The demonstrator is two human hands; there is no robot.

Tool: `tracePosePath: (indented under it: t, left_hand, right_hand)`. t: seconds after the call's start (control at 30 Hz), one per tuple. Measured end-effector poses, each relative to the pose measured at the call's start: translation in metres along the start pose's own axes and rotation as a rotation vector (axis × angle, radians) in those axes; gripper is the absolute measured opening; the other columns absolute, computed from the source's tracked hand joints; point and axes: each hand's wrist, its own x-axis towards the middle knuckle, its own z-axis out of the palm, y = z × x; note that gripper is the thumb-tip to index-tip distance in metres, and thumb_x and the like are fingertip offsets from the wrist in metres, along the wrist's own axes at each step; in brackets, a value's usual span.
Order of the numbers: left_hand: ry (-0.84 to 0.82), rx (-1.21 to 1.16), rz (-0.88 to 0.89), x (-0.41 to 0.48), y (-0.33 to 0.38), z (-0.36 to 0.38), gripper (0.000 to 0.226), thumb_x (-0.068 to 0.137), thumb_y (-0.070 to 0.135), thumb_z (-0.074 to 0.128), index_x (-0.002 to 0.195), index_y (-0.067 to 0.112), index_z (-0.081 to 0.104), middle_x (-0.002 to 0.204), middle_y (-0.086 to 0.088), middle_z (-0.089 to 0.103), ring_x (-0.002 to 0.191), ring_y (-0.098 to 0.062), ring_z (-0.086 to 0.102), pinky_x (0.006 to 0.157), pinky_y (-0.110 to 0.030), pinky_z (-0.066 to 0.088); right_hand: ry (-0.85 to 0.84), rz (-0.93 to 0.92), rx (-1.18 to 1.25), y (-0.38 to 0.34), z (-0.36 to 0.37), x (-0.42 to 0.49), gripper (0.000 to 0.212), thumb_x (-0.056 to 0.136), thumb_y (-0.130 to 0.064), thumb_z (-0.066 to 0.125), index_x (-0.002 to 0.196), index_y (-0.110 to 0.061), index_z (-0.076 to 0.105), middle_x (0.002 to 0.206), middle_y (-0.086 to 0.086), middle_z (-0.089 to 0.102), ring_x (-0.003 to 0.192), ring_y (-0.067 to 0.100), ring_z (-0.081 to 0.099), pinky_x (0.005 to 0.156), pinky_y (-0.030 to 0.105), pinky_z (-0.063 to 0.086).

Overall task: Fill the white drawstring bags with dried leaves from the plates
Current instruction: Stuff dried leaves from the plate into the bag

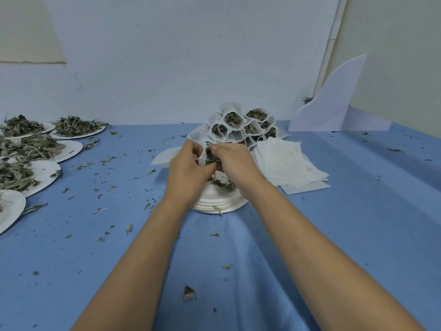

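Broadly, a desk [334, 235] under a blue cloth carries everything, with crumbs of leaf scattered over it. At far left sit several white paper plates [75, 145] heaped with dried leaves [31, 145], well apart from the hands, apparently as waiting stock. Behind the hands rises a pile of filled bags [241, 126], propped mouth-up against one another, probably so nothing spills before the strings are drawn. Just right of it lies a flat stack of empty bags [286, 163], within easy reach.

Directly under the hands stands a stack of plates [214, 204]; the top one holds a few remaining leaves [224, 183] and likely catches what drops.

The left hand [188, 170] is curled, pinching the edge of a white drawstring bag [204, 155] to keep its mouth open above that plate. The right hand [236, 161] has its fingertips bunched on a tuft of leaves [211, 156] at the bag's opening, seemingly stuffing it in.
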Motion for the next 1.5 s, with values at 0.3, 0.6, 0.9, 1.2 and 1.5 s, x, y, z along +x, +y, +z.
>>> tracePosePath:
  t: [0.3,0.6,0.9,1.2,1.5]
  left_hand:
    - [0.062,-0.018,-0.017,0.005,-0.002,-0.007,0.013,0.081,0.008,0.063,0.08,0.013,0.051,0.067,0.006,0.044,0.06,-0.011,0.037,0.049,-0.014,0.032]
    - [0.099,-0.063,-0.062,0.007,-0.001,-0.009,0.023,0.079,0.005,0.06,0.068,0.018,0.044,0.066,0.004,0.043,0.062,-0.013,0.038,0.057,-0.024,0.033]
    - [0.024,-0.106,-0.03,0.003,0.001,-0.006,0.025,0.079,-0.003,0.056,0.068,0.014,0.042,0.066,-0.001,0.044,0.065,-0.016,0.038,0.059,-0.027,0.034]
    - [-0.105,-0.543,-0.258,0.004,0.016,-0.007,0.016,0.09,0.004,0.044,0.076,0.009,0.05,0.073,-0.003,0.054,0.057,-0.004,0.062,0.072,-0.035,0.055]
    - [-0.009,-0.425,-0.242,0.008,-0.002,-0.008,0.026,0.081,0.014,0.073,0.071,0.016,0.049,0.067,-0.003,0.058,0.064,-0.015,0.06,0.068,-0.032,0.053]
  right_hand:
    - [-0.107,0.137,0.249,-0.003,-0.001,0.003,0.036,0.094,-0.013,0.033,0.075,-0.017,0.063,0.076,-0.001,0.067,0.076,0.012,0.064,0.073,0.023,0.055]
    - [-0.333,0.106,0.351,-0.001,-0.009,-0.002,0.029,0.097,0.001,0.043,0.12,0.007,0.057,0.095,0.014,0.066,0.085,0.017,0.063,0.09,0.029,0.05]
    - [-0.151,0.131,0.341,0.004,-0.003,-0.001,0.025,0.092,0.006,0.052,0.115,0.007,0.062,0.114,0.026,0.063,0.089,0.022,0.062,0.085,0.025,0.055]
    - [0.098,-0.063,-0.065,0.004,-0.003,0.003,0.021,0.089,-0.003,0.057,0.098,-0.008,0.075,0.089,0.012,0.073,0.09,0.029,0.068,0.089,0.047,0.052]
    - [-0.066,0.076,0.071,-0.015,-0.001,-0.004,0.026,0.081,0.008,0.044,0.082,-0.001,0.067,0.068,0.015,0.06,0.076,0.032,0.056,0.08,0.036,0.048]
